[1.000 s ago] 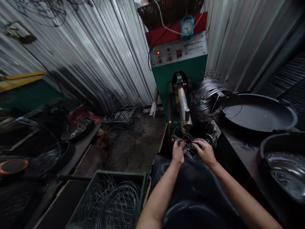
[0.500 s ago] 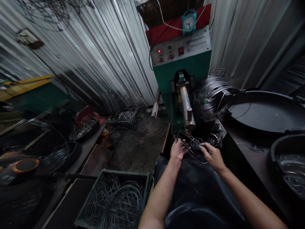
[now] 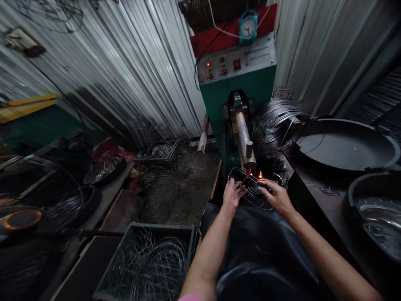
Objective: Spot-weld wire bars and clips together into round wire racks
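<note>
Between my two hands is a round wire rack [image 3: 237,170] of thin metal rods, held at the tip of a spot welder [image 3: 247,142]. My left hand [image 3: 232,194] grips the rack's left side, fingers curled on the wire. On its right side my right hand [image 3: 275,195] pinches the wire between thumb and fingers. The welder's electrode [image 3: 248,172] meets the wire, and orange sparks [image 3: 260,174] glow just beside it. The lower end of the electrode contact is partly hidden by the rack and my fingers.
A green crate [image 3: 131,251] of wire rings stands at lower left. Right of the welder hang coiled wires [image 3: 275,125]. A wide black pan [image 3: 341,144] and a deep black tub [image 3: 354,200] sit on the right bench. A dark apron [image 3: 263,251] covers my lap.
The rack has moved up slightly against the electrode, and sparks have appeared there. My right fingers have shifted in towards the tip. The view has turned slightly.
</note>
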Available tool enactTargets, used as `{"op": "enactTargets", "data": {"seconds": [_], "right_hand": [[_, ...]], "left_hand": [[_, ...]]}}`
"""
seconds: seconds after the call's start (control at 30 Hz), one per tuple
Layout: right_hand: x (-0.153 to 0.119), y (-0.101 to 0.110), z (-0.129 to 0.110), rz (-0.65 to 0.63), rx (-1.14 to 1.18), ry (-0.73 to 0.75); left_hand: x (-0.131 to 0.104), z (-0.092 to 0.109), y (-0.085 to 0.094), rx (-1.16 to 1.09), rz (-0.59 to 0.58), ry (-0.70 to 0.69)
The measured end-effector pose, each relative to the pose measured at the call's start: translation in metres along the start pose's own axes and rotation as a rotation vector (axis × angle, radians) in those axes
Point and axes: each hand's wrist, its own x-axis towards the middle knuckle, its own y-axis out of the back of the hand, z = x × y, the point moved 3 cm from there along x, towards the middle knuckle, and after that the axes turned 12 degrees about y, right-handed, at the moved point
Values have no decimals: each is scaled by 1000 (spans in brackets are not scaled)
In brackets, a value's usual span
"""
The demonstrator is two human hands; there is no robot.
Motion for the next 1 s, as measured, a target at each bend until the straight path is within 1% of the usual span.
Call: {"op": "enactTargets", "data": {"seconds": [0.07, 0.1, 0.13, 0.17, 0.23, 0.3, 0.43, 0.53, 0.6, 0.7, 0.77, 0.87, 1.0], "right_hand": [[-22, 9, 9, 33, 27, -38], [-33, 13, 15, 41, 39, -91], [-43, 15, 21, 48, 58, -149], [-51, 16, 26, 53, 82, -195], [-61, 17, 33, 67, 126, -224], [-64, 16, 36, 68, 144, -192], [-67, 9, 38, 18, 175, -138], [-70, 4, 35, 38, 194, -89], [-72, 1, 28, 34, 196, -53], [-67, 1, 17, 13, 184, -30], [-59, 3, 9, 7, 174, -29], [-43, 3, 2, 3, 151, -40], [-21, -2, -1, -15, 115, -42]], "left_hand": [[-15, -14, 9, 216, 24, -290], [-22, -22, 11, 349, 28, -432], [-28, -30, 12, 475, 21, -542], [-32, -37, 13, 571, 30, -620], [-36, -46, 11, 682, 70, -708], [-36, -48, 8, 712, 106, -744], [-33, -45, 2, 739, 79, -771], [-30, -52, 4, 765, 91, -808], [-27, -60, 8, 764, 104, -796], [-24, -68, 12, 764, 56, -731], [-26, -64, 12, 774, 9, -736], [-28, -52, 7, 761, -39, -767], [-23, -43, 3, 648, -94, -721]]}}
